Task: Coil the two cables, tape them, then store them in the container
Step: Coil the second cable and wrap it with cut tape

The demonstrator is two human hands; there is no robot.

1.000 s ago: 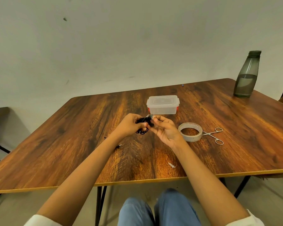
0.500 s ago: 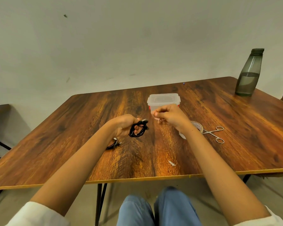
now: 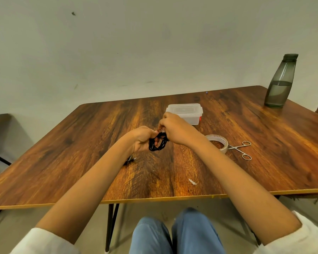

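cables 2 (image 3: 158,145) | container 1 (image 3: 186,112) | tape roll 1 (image 3: 221,145) | scissors 1 (image 3: 241,151) | bottle 1 (image 3: 281,85)

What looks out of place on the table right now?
A small white scrap lies loose on the table near the front edge, possibly leftover tape. Otherwise nothing stands out: the container sits lidded, the bottle upright.

Both hands meet over the middle of the bench, with everything else ranged around them.

The left hand (image 3: 142,139) and right hand (image 3: 176,130) hold a coiled cable (image 3: 158,144) between them above the bench (image 3: 81,143). Just behind the right hand sits the container (image 3: 188,112). To its right lie the tape roll (image 3: 219,143), then the scissors (image 3: 241,150) touching it. Far right and behind stands a bottle (image 3: 281,81). A second cable (image 3: 129,160) lies under the left wrist.
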